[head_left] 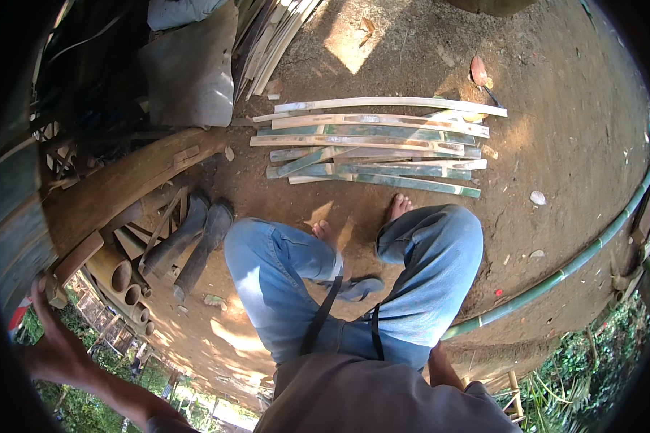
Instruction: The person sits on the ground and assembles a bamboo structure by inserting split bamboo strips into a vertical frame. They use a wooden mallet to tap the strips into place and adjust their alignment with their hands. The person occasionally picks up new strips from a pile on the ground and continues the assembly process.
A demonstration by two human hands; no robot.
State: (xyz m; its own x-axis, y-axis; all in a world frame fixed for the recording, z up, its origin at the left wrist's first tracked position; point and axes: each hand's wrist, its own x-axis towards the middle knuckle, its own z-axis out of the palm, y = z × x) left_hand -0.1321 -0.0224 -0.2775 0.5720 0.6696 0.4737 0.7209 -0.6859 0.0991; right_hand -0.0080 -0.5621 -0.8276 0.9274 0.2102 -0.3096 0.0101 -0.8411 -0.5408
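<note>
My left hand [56,348] reaches out at the far left, beside the end of a wooden piece [79,258] on a bench-like structure. One digit stretches up along the wood, apart from the others. The other fingers fade into the dark rim, and I see nothing held. Of my right arm, only a patch of skin [440,366] shows beside my thigh; the hand itself is hidden. On the ground before my feet lie several split bamboo strips [368,141], side by side and roughly crosswise, some pale side up, others green.
A thick bamboo pole [133,169] slants along the left, above cut bamboo tubes [112,270] and dark boots [202,245]. More strips [278,43] are stacked at the far left. A long green bamboo pole [556,278] curves along the right. A sandal [357,289] lies between my legs.
</note>
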